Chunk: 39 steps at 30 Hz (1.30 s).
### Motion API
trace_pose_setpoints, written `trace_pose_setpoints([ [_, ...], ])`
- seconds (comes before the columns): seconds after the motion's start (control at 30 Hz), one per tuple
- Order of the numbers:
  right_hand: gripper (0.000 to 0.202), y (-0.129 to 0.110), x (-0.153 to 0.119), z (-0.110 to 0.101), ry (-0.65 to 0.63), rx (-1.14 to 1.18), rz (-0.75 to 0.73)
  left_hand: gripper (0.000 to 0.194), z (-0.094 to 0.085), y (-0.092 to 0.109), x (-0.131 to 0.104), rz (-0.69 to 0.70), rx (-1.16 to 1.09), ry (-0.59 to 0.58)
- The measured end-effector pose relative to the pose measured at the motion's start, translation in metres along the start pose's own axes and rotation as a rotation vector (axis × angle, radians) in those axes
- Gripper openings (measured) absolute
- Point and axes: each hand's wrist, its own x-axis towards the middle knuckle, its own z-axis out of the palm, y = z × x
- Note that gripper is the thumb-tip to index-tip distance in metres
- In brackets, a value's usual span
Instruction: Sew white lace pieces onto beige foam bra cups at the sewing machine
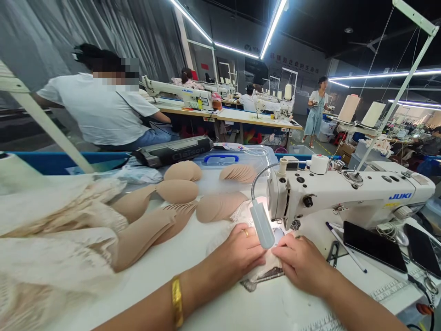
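My left hand presses and grips cream lace fabric just left of the needle area, with its fingers curled together. From the other side my right hand pinches the same fabric between thumb and fingers. The white sewing machine stands over the work, and a small grey lamp on a bent neck lights it. That lamp hides the needle and part of the fabric. Tan oval pads lie fanned out in stacks behind my left hand.
Cream lace pieces spread over the left of the table. A black phone, a pen and thread snips lie right of my right hand. Behind the pads are a clear plastic box and a black cylindrical case. Co-workers sit beyond.
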Motion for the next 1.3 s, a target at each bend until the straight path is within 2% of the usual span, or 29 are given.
trace_pose_setpoints([
  [0.23,0.024,0.002,0.003,0.006,0.021,-0.024,0.047,0.009,0.001,-0.02,0.006,0.034,-0.033,-0.026],
  [0.37,0.024,0.002,0.003,0.006,0.018,-0.048,0.053,0.013,-0.002,-0.02,0.008,0.024,-0.021,-0.035],
  [0.53,0.033,0.003,0.001,0.005,0.004,-0.083,0.03,0.02,-0.001,-0.018,0.011,0.062,-0.007,0.015],
  [0.8,0.03,0.002,0.001,0.007,0.016,-0.094,0.035,0.028,-0.013,-0.01,0.018,0.015,-0.068,-0.055],
  [0.97,0.029,0.002,0.003,0.01,0.043,-0.089,0.046,0.033,-0.01,-0.019,0.016,-0.022,0.014,-0.058],
  [1.1,0.029,0.003,0.003,0.011,0.05,-0.089,0.04,0.032,-0.005,-0.025,0.015,-0.045,0.037,-0.046],
  [1.3,0.031,0.006,0.002,0.008,0.085,-0.045,0.007,0.028,-0.01,-0.02,0.017,-0.055,0.043,-0.043],
])
